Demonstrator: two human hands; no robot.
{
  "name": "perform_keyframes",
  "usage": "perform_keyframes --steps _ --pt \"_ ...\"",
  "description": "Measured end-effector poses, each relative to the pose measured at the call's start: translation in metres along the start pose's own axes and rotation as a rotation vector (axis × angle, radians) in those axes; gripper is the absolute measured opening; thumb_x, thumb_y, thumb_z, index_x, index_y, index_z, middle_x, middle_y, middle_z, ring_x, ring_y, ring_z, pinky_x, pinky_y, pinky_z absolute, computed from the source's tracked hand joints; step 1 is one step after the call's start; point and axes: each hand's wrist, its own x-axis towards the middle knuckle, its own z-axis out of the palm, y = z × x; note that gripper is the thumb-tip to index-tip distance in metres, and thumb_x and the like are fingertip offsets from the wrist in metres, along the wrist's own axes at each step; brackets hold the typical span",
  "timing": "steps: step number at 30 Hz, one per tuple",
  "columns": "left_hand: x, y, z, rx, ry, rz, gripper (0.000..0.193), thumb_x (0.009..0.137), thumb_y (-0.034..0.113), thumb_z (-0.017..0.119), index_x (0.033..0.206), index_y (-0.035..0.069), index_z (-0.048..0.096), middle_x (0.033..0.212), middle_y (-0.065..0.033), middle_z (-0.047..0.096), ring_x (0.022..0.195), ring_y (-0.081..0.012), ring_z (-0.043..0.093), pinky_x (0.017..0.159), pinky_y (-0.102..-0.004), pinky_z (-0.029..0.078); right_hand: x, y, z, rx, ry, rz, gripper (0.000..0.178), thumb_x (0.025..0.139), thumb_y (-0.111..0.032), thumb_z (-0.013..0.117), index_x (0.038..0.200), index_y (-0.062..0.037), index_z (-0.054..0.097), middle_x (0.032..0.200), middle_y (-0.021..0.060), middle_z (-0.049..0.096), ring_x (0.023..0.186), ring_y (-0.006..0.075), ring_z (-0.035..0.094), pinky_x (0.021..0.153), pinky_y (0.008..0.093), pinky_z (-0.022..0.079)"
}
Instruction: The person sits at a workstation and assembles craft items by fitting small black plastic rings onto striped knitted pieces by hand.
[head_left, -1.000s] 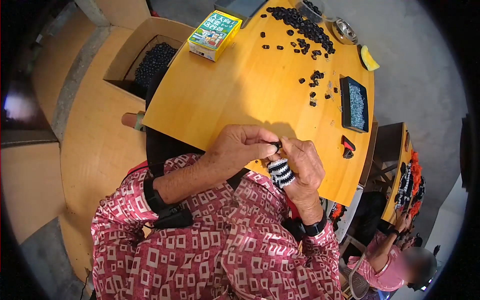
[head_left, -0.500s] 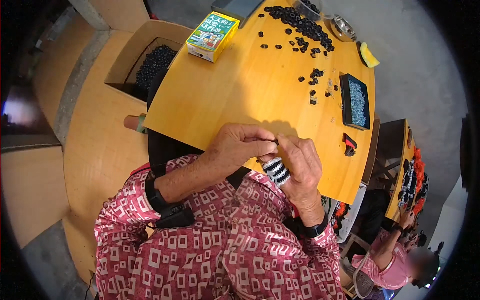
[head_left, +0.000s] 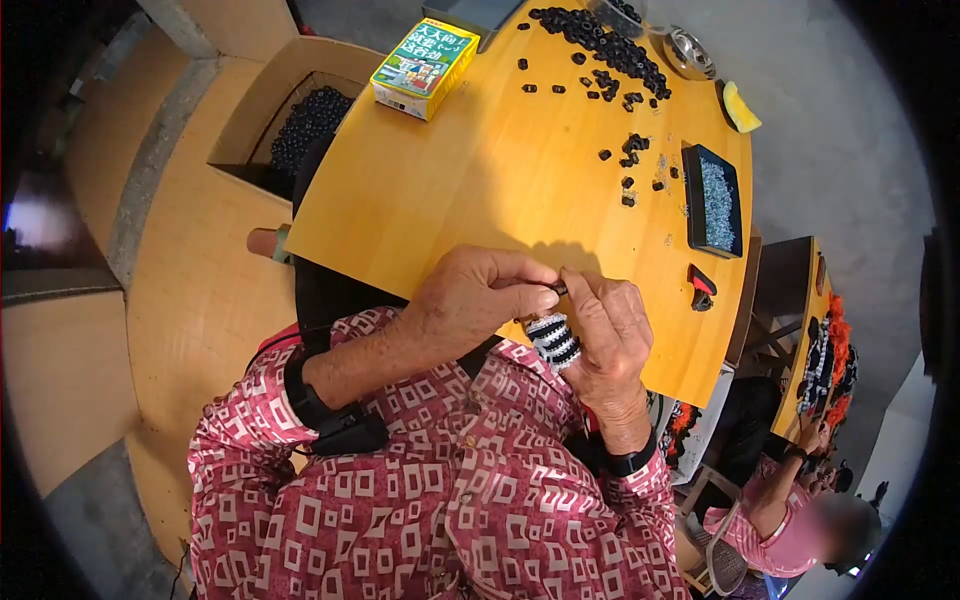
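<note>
Over the near edge of the table my two hands meet, fingertips pinched together. My left hand (head_left: 470, 295) is closed, thumb and index finger on a small black piece (head_left: 559, 288). My right hand (head_left: 608, 340) pinches the same piece from the other side. Fingers cover most of it, so its exact kind is hidden. Just beneath the fingertips, against my right thumb, is a black-and-white striped knitted piece (head_left: 552, 342). Whether my right hand's curled fingers grip it too, I cannot tell.
Small black parts (head_left: 610, 55) lie scattered on the wooden table (head_left: 420, 210). A black tray (head_left: 715, 200) holds tiny clear-blue pieces; a red-and-black tool (head_left: 702, 288) lies nearby. There is a yellow-green box (head_left: 425, 68), a metal bowl (head_left: 688, 52) and a carton (head_left: 240, 120). Another person (head_left: 770, 510) works at right.
My hands have shifted very slightly to the right, and the fingertips have turned a little around the small black piece. Both still pinch it.
</note>
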Motion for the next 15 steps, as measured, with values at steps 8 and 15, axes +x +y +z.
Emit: perform_keyframes --steps 8,15 --pt "0.001 -0.012 -0.009 0.098 -0.035 0.020 0.025 0.091 0.014 0.065 0.105 -0.007 0.068 0.084 -0.0048 0.069 0.077 -0.0074 0.062 0.070 -0.0229 0.051 0.007 -0.003 -0.011 0.043 -0.129 0.004 0.046 0.066 -0.006 0.074 0.110 0.0059 0.066 0.088 0.0139 0.061 0.078 0.0295 0.060 0.072 0.0392 0.049" --pt "0.000 -0.012 -0.006 0.056 -0.098 -0.074 0.026 0.091 0.013 0.065 0.107 -0.007 0.067 0.088 -0.0074 0.071 0.079 -0.0084 0.064 0.073 -0.0222 0.052 0.009 0.016 -0.028 0.389 -0.277 0.138 0.041 0.065 -0.001 0.076 0.105 0.0032 0.068 0.087 0.0119 0.064 0.077 0.0279 0.062 0.069 0.0359 0.051"
